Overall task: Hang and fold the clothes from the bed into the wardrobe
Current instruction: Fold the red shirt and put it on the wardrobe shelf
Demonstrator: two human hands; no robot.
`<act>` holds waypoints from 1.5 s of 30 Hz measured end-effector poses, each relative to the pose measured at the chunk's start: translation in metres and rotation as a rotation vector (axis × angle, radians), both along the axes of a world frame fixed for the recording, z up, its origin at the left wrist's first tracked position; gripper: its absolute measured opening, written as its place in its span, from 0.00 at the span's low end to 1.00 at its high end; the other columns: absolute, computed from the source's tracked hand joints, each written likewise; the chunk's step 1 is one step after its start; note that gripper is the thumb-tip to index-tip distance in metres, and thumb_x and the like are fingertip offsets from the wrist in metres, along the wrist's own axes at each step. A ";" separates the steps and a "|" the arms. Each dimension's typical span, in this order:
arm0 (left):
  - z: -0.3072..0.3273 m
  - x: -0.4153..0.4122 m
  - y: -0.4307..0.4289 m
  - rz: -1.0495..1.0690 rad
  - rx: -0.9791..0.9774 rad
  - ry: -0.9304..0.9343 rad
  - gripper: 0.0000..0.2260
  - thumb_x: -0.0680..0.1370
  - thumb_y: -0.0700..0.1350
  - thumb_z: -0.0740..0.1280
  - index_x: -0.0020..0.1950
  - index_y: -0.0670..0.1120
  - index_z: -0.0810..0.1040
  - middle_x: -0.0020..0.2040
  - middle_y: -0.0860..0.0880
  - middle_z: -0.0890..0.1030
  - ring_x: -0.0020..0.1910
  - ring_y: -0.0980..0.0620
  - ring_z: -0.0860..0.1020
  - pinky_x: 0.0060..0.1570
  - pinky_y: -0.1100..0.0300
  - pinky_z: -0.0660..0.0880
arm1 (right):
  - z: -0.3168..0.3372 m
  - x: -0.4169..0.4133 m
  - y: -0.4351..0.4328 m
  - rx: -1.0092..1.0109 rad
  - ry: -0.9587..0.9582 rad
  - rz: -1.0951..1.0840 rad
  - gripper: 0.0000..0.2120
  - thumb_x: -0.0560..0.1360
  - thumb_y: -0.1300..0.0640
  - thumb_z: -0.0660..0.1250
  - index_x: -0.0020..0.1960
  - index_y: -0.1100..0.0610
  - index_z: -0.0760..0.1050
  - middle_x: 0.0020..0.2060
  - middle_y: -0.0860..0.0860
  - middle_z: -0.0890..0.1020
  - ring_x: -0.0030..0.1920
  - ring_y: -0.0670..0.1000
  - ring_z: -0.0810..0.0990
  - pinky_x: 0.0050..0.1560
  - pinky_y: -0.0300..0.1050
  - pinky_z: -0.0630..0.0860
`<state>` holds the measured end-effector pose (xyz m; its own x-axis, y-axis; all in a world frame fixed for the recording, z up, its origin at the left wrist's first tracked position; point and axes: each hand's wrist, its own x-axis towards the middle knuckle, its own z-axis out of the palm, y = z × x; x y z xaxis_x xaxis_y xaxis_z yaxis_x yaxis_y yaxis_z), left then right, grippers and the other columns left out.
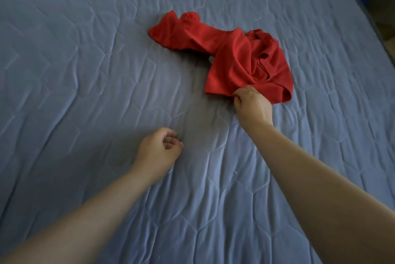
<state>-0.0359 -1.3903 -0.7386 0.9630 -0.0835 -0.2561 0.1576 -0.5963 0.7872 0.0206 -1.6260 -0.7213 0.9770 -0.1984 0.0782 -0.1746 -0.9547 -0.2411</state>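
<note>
A crumpled red shirt (233, 56) lies on a bed covered by a blue quilted bedspread (85, 71). The right hand (253, 106) pinches the shirt's near edge between closed fingers. The left hand (158, 152) rests nearby on the bedspread, fingers loosely curled, holding nothing.

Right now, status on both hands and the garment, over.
Right hand pinching near edge of red garment. Left hand loosely curled, empty, over blue quilt. Garment crumpled, still on bed. Nothing in the way.
</note>
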 end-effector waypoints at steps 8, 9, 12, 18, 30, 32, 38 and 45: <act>0.036 -0.028 -0.003 0.040 -0.081 0.075 0.09 0.75 0.47 0.71 0.52 0.45 0.79 0.40 0.55 0.80 0.35 0.68 0.76 0.38 0.77 0.69 | 0.031 -0.086 0.008 0.150 0.082 0.078 0.09 0.78 0.61 0.61 0.51 0.62 0.79 0.47 0.57 0.80 0.48 0.60 0.77 0.45 0.54 0.74; 0.041 -0.031 -0.004 0.037 -0.082 0.099 0.10 0.75 0.49 0.70 0.52 0.45 0.80 0.42 0.53 0.81 0.39 0.65 0.78 0.41 0.74 0.70 | 0.039 -0.096 0.010 0.202 0.075 0.078 0.09 0.78 0.63 0.62 0.50 0.63 0.80 0.46 0.58 0.81 0.48 0.60 0.78 0.45 0.54 0.74; 0.057 -0.045 -0.010 0.057 -0.108 0.168 0.13 0.75 0.55 0.69 0.50 0.45 0.80 0.44 0.53 0.82 0.46 0.56 0.80 0.44 0.72 0.71 | 0.057 -0.139 0.024 0.319 0.113 0.103 0.07 0.76 0.64 0.63 0.49 0.62 0.80 0.44 0.58 0.82 0.47 0.59 0.79 0.47 0.55 0.74; 0.075 -0.068 -0.031 0.125 -0.105 0.299 0.23 0.74 0.57 0.69 0.58 0.40 0.77 0.51 0.46 0.82 0.51 0.52 0.79 0.51 0.66 0.70 | 0.082 -0.208 0.045 0.441 0.207 0.161 0.08 0.77 0.63 0.63 0.52 0.60 0.81 0.44 0.54 0.81 0.46 0.54 0.78 0.49 0.49 0.74; 0.093 -0.169 -0.005 0.011 -0.041 0.294 0.08 0.69 0.35 0.73 0.43 0.39 0.75 0.38 0.46 0.82 0.39 0.46 0.81 0.43 0.49 0.76 | 0.105 -0.290 0.054 0.491 0.387 0.166 0.09 0.74 0.65 0.63 0.50 0.62 0.81 0.45 0.56 0.82 0.48 0.56 0.79 0.51 0.49 0.73; 0.096 -0.190 0.006 -0.028 0.009 0.304 0.09 0.69 0.35 0.73 0.43 0.37 0.74 0.39 0.42 0.83 0.40 0.44 0.81 0.41 0.50 0.75 | 0.109 -0.306 0.061 0.509 0.459 0.159 0.09 0.74 0.65 0.63 0.50 0.62 0.81 0.46 0.56 0.83 0.48 0.55 0.79 0.51 0.46 0.73; 0.106 -0.248 0.035 -0.085 0.077 0.410 0.10 0.68 0.33 0.73 0.47 0.37 0.76 0.41 0.42 0.83 0.40 0.46 0.81 0.40 0.54 0.73 | 0.122 -0.345 0.082 0.525 0.690 0.215 0.10 0.74 0.62 0.63 0.50 0.58 0.82 0.47 0.53 0.84 0.48 0.52 0.80 0.47 0.40 0.72; 0.092 -0.254 0.045 -0.038 0.155 0.409 0.13 0.72 0.42 0.74 0.53 0.39 0.78 0.45 0.45 0.82 0.44 0.48 0.80 0.41 0.61 0.69 | 0.117 -0.318 0.069 0.366 0.583 0.171 0.09 0.75 0.58 0.63 0.49 0.59 0.81 0.47 0.55 0.84 0.49 0.58 0.80 0.51 0.50 0.74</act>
